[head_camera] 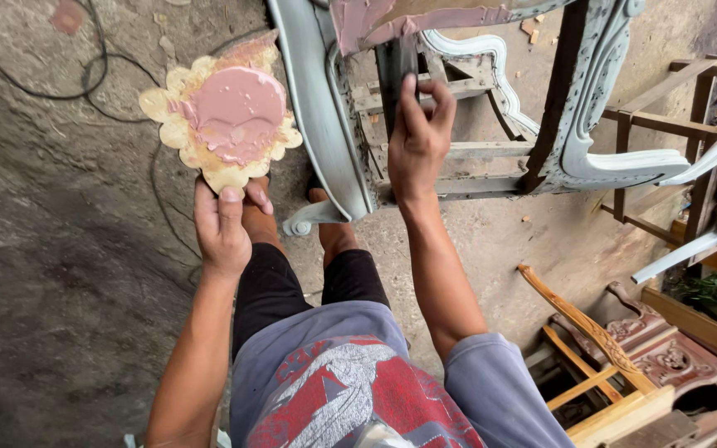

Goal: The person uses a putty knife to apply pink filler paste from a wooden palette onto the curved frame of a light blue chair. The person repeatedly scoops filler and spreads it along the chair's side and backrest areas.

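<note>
A: Left hand (224, 226)?
B: Stretched forward and low, forearm running up from the lower left of the view. Grip closed on the near edge of a scalloped flat board (221, 116), thumb on top, fingers curled beneath. Held level above the floor, in front of the knees, left of the chair frame.

A: On the board?
B: Heaped with pink putty (238, 112), smooth and thick, covering most of the upper face; pale yellowish rim left bare around it.

A: Right hand (418, 141)?
B: Raised higher, elbow bent, forearm rising from the grey sleeve (499, 390). Grip closed around a dark flat tool (397, 79), fingers wrapped across its front, thumb along the side. Blade end pressed up against the pale carved chair frame (325, 124), under a pink smear (375, 25) on the upper rail. Exact kind of tool hard to tell.

A: Surface and room?
B: Rough grey concrete floor (51, 249), cracked and dusty, 1 black cable (85, 75) looping across the upper left. Frame tipped over, whitish-grey coat, bare wooden slats showing inside. More carved pieces lower right: an orange-brown curved wooden part (587, 328) and a dark reddish carved panel (665, 353). Further unpainted wooden frames (665, 124) at the right edge.
</note>
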